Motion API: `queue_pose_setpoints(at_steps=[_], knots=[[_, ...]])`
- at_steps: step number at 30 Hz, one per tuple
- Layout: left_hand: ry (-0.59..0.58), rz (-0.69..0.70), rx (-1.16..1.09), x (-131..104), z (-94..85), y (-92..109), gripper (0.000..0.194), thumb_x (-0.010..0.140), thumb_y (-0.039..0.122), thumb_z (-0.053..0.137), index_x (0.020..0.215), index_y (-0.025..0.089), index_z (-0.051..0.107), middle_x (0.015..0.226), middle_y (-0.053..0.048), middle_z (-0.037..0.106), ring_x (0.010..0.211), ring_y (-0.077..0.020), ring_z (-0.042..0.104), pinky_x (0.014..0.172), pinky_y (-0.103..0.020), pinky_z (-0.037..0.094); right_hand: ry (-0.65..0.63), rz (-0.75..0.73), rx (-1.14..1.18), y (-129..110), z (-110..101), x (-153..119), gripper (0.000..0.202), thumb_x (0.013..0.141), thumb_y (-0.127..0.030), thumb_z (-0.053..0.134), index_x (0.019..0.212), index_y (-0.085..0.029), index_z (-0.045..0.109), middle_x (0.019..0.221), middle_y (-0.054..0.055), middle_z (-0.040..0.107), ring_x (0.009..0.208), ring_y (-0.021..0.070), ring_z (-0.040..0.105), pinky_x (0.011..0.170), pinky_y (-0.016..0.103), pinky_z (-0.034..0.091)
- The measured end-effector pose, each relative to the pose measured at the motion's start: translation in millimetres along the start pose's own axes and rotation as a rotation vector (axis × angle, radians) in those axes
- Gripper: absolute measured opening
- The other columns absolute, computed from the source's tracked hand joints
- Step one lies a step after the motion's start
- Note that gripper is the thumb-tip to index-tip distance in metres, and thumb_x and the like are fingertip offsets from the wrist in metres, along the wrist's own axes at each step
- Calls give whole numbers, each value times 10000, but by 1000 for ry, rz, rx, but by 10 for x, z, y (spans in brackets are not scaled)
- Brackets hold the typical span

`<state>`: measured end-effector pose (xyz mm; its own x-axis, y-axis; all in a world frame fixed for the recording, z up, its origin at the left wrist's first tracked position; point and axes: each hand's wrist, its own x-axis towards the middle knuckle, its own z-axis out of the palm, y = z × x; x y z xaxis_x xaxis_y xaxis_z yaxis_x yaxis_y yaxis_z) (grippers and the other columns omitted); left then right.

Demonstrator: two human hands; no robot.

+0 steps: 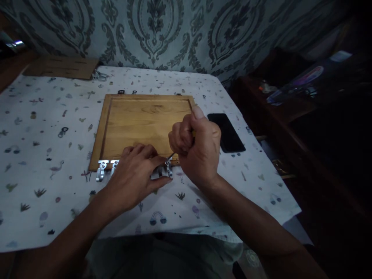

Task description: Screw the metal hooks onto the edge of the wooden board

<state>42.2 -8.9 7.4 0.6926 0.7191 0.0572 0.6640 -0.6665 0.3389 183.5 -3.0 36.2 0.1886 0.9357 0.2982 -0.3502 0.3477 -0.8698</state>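
Note:
A framed wooden panel (136, 120) lies flat on the table, with metal hooks along its near edge. Two silver hooks, one of them a double hook (101, 170), sit at its near left corner. My left hand (136, 170) rests over the near edge, its index finger and thumb closed about another metal hook (169, 167) further right. In a fist, my right hand (197, 143) grips a screwdriver (172, 155); a bit of yellow handle shows between the fingers. The screwdriver's thin shaft slants down left to the top of that hook, where its tip is hard to make out.
A black phone (226, 133) lies right of the panel. At the back left, a piece of cardboard (62, 67) lies beside some metal hooks (99, 74). The printed cloth (52, 135) covers the table up to a patterned wall (157, 35). Dark furniture stands at the right.

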Motion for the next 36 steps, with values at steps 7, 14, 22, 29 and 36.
queue_pose_setpoints(at_steps=[7, 14, 22, 29, 36], knots=[[-47, -17, 88, 37, -18, 50, 344, 880, 471, 677, 1120, 229, 720, 1035, -84, 651, 1058, -316, 563, 881, -497, 420, 55, -38, -12, 23, 16, -33, 593, 945, -436, 576, 456, -214, 325, 428, -68, 230, 387, 69, 236, 400, 262, 206], [-52, -36, 40, 74, -26, 53, 303, 853, 474, 714, 1010, 217, 749, 1034, -79, 650, 1067, -304, 579, 881, -484, 415, 216, -145, -48, 60, 85, -112, 566, 973, -415, 541, 473, -221, 359, 445, -59, 251, 395, 84, 243, 407, 277, 207], [12, -20, 52, 71, 42, 84, 348, 854, 490, 708, 948, 155, 708, 974, -75, 689, 1012, -296, 626, 882, -477, 412, 204, -97, -23, 42, 53, -91, 602, 900, -552, 598, 473, -220, 334, 429, -73, 263, 379, 71, 228, 389, 254, 189], [50, -29, 118, 54, 94, 97, 393, 835, 490, 724, 1027, 149, 681, 999, -81, 685, 1021, -319, 618, 883, -482, 436, 24, 62, 36, -38, -84, -79, 250, 838, -352, 598, 641, -205, 557, 463, -79, 349, 419, 79, 276, 426, 232, 213], [55, -25, 118, 42, 121, 91, 334, 882, 445, 682, 1049, 156, 681, 1026, -80, 672, 1009, -303, 605, 896, -481, 440, -275, 133, -9, -106, -302, 30, 212, 838, -292, 597, 829, -157, 759, 666, -6, 551, 556, 97, 474, 520, 248, 368]])
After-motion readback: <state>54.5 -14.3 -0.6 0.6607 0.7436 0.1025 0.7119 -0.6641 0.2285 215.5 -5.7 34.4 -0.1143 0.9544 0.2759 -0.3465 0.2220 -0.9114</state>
